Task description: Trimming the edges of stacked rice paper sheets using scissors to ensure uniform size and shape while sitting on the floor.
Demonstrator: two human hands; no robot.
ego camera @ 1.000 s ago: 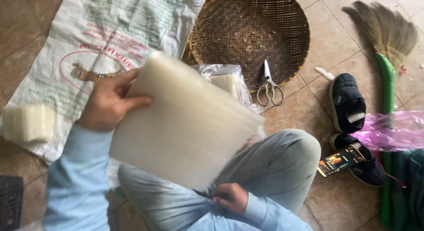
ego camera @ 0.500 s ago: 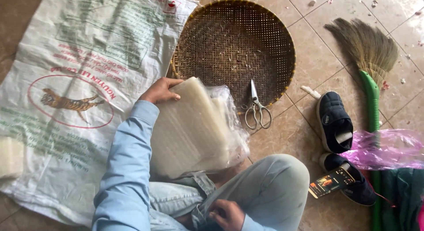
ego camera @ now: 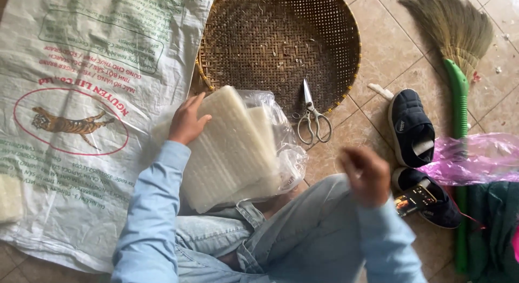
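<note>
My left hand rests on the upper left corner of a thick stack of pale white sheets, which lies tilted against a clear plastic bag holding more sheets, just above my knees. My right hand hovers blurred over my right knee, fingers curled, with nothing seen in it. Steel scissors lie shut on the rim of a round woven bamboo tray, between my two hands and a little beyond them.
A white printed woven sack is spread on the tiled floor at left, a pale block on its edge. At right lie two dark slippers, a green-handled broom, a pink plastic bag and a small printed packet.
The sheet stack came down from in front of me onto the plastic bag. My right hand rose from my lap to above my right knee.
</note>
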